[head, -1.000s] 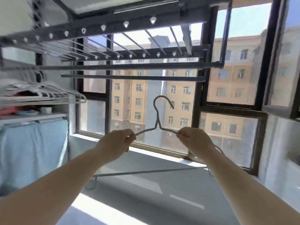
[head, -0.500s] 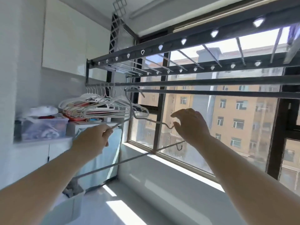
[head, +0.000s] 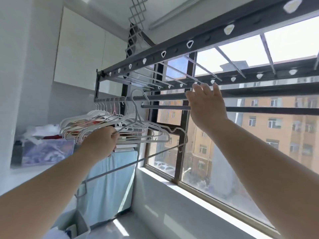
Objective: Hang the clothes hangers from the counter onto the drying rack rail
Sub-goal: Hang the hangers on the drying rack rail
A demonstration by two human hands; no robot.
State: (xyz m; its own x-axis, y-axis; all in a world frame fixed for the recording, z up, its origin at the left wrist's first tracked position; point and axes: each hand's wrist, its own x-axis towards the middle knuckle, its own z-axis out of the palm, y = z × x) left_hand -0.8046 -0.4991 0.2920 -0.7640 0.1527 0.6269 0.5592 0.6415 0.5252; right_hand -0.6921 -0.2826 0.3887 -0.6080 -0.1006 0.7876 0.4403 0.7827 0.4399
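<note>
With only your left hand [head: 101, 141] gripping the hanger [head: 120, 168] by one shoulder, just under the rail [head: 164, 97] at 12 o'clock, and your right hand [head: 207, 105] spread empty, it may tilt and snag the hung hangers [head: 131, 126].

The left hand [head: 101, 141] hides its own fingertips and one shoulder of the hanger [head: 120, 168]. The right hand [head: 207, 107] covers part of the drying rack rail [head: 165, 97], which runs off the right edge.

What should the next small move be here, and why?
Probably lower the left hand slightly so the hanger seats on the rail: its hook arches at the rail beside the hung hangers, the left hand grips its shoulder, and the right hand is open.
</note>
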